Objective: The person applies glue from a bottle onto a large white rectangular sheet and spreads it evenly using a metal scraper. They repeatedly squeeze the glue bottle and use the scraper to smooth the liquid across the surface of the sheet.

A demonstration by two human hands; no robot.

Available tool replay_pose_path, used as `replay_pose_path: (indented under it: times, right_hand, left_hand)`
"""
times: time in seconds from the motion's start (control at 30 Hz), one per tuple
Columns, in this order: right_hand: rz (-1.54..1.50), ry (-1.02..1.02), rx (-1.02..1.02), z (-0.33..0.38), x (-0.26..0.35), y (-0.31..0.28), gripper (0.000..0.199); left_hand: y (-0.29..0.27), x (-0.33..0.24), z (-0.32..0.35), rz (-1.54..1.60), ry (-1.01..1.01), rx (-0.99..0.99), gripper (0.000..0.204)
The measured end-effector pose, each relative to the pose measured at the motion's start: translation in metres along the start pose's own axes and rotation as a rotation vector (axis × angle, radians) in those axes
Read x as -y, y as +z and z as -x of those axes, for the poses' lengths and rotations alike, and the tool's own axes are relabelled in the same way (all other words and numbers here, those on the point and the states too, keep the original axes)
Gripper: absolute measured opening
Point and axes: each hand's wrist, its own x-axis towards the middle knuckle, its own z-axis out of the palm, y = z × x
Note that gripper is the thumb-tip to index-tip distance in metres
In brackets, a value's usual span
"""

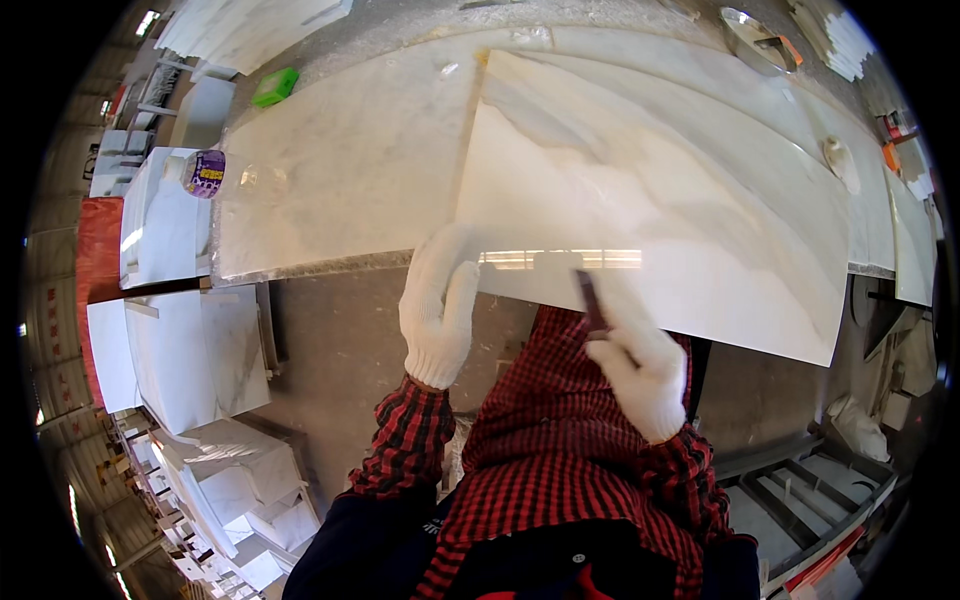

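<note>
A glossy white marble slab (640, 200) with grey veining lies in front of me, its near edge overhanging a larger pale slab (330, 180). My left hand (438, 305), in a white knit glove, is at the slab's near left corner. Its fingers are stretched out along that edge, with the thumb apart. My right hand (642, 365), also gloved and partly blurred, is closed around a short dark brown stick (590, 303). The stick is over the slab's near edge; whether its tip touches the surface I cannot tell.
On the pale slab's left end lies a clear plastic bottle (205, 174) with a purple label. A green box (274, 88) and a metal bowl (757, 45) are at the far side. Stone panels (185, 355) stand at left; a metal rack (800, 500) is at lower right.
</note>
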Motion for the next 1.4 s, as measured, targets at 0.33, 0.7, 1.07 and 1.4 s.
replay_pose_path:
  times: [0.33, 0.7, 1.07, 1.4]
  right_hand:
    - [0.64, 0.23, -1.079, -0.005, -0.116, -0.113, 0.043]
    - [0.608, 0.103, -1.036, -0.026, -0.131, -0.13, 0.039]
    - [0.267, 0.139, -0.795, -0.012, -0.084, -0.124, 0.042]
    - [-0.213, 0.214, -0.132, 0.021, -0.01, -0.007, 0.046]
  left_hand:
    - [0.01, -0.016, 0.03, -0.038, -0.132, 0.008, 0.052]
    - [0.023, -0.022, 0.059, -0.011, -0.204, -0.02, 0.058]
    - [0.008, -0.022, 0.073, 0.189, -0.29, -0.137, 0.052]
    - [-0.03, -0.01, 0.081, 0.637, -0.449, -0.284, 0.039]
